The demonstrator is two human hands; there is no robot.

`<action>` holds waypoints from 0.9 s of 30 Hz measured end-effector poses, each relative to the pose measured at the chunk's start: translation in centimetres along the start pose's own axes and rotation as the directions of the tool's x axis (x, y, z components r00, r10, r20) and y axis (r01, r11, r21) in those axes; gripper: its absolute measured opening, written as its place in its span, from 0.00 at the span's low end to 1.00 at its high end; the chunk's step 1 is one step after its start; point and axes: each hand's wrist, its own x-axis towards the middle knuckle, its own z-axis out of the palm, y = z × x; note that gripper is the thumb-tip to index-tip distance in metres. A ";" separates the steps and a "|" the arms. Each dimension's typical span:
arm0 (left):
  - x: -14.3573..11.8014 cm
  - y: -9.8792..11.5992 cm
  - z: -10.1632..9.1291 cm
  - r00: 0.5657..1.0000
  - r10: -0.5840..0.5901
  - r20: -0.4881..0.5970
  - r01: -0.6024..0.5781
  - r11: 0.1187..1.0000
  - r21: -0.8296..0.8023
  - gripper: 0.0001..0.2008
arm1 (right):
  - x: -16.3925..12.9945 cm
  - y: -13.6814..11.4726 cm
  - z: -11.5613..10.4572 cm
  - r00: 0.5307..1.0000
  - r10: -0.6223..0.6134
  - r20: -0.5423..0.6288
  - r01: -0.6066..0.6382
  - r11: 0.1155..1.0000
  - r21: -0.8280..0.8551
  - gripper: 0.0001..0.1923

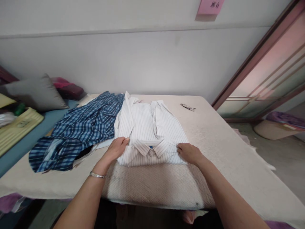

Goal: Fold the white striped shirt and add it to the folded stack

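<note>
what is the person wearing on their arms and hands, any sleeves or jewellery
Both forearms are bare, with no sleeves in view and no gloves. The left hand has a thin silver bracelet at the wrist. The right hand shows no jewellery or watch.

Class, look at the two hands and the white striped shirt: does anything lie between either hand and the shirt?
Nothing visible does. The left hand and right hand rest directly on the white striped shirt by its collar. The blue plaid shirt lies beside it, to the left.

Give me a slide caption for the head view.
Both hands press a folded white striped shirt beside a blue plaid shirt.
</note>
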 end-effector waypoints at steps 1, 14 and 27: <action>0.0 0.0 0.0 1.000 0.000 0.000 0.000 1.000 -0.003 0.24 | 0.0 0.0 0.0 1.000 0.001 0.000 -0.001 1.000 -0.001 0.13; -0.3 0.4 -0.1 1.000 0.004 0.002 -0.004 1.000 0.020 0.24 | 0.0 -0.1 0.0 1.000 -0.001 0.002 0.001 1.000 -0.003 0.13; -0.4 0.8 -0.1 1.000 -0.002 -0.010 0.002 1.000 0.016 0.22 | -0.2 -0.3 -0.2 1.000 0.001 -0.016 -0.002 1.000 -0.016 0.13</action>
